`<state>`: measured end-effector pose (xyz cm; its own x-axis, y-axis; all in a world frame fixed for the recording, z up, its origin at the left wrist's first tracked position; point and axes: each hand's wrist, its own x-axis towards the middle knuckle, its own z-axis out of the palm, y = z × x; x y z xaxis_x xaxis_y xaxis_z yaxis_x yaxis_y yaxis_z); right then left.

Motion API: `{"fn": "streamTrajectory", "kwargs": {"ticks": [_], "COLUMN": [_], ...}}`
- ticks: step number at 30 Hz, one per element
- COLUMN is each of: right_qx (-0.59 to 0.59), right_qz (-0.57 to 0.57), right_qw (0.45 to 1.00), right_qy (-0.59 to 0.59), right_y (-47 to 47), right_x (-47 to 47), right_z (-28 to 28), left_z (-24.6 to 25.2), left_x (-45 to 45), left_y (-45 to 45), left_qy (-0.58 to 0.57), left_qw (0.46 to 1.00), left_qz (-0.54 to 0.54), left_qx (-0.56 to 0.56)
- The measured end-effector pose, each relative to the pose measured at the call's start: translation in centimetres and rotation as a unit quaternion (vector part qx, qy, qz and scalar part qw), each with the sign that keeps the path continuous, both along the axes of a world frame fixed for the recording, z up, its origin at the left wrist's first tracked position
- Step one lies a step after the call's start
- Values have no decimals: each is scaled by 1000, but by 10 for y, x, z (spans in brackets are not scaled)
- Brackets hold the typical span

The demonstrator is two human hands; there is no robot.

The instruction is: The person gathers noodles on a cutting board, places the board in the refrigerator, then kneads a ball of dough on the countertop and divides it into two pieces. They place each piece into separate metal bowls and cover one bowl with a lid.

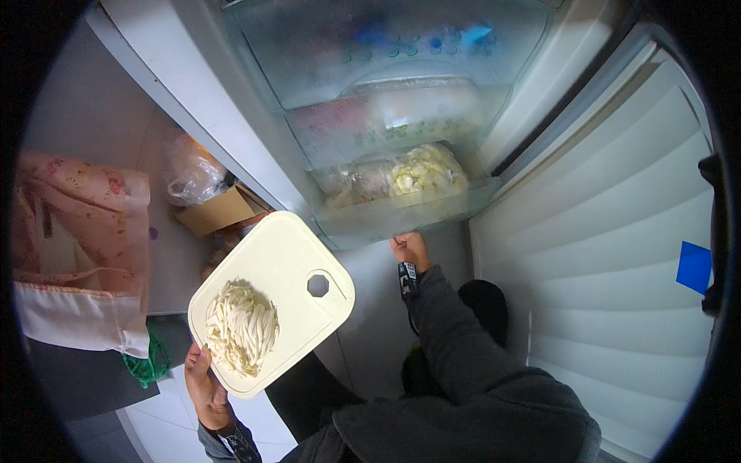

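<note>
My left hand (207, 385) grips the near left edge of a cream plastic cutting board (283, 254), thumb on top. A heap of pale noodle-like strands (242, 330) lies on the board's left part; an octagonal hole pierces its right part. My right hand (410, 249) is at the bottom front edge of the lowest transparent freezer drawer (359, 223), fingers curled at or under it. That drawer stands pulled out, with a clear bag of pale yellow pieces (428, 173) and other bagged food (365, 179) inside.
Two frosted drawers (405, 127) rise above the lowest one. On the right stands the open white freezer door (579, 243). Left of the cabinet are a cardboard box (217, 211), a plastic bag (197, 173), a pink floral cloth (87, 202) and a green mesh bag (149, 359).
</note>
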<state>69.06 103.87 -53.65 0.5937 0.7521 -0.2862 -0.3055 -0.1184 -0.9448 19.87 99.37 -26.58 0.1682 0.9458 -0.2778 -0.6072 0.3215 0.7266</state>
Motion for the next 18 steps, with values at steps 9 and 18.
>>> {"fn": "streamTrajectory", "kwargs": {"ticks": [9, 18], "right_qx": [59, 42], "right_qz": [-126, 113], "right_qw": [944, 959], "right_qy": [300, -257], "right_y": [-6, -12], "right_x": [-12, 20], "right_z": [13, -62], "left_z": [10, 12], "left_x": [1, 7], "left_y": [17, 13], "left_qy": [-7, -7], "left_qw": [998, 997], "left_qz": [-61, -66], "left_qx": [25, 30]}}
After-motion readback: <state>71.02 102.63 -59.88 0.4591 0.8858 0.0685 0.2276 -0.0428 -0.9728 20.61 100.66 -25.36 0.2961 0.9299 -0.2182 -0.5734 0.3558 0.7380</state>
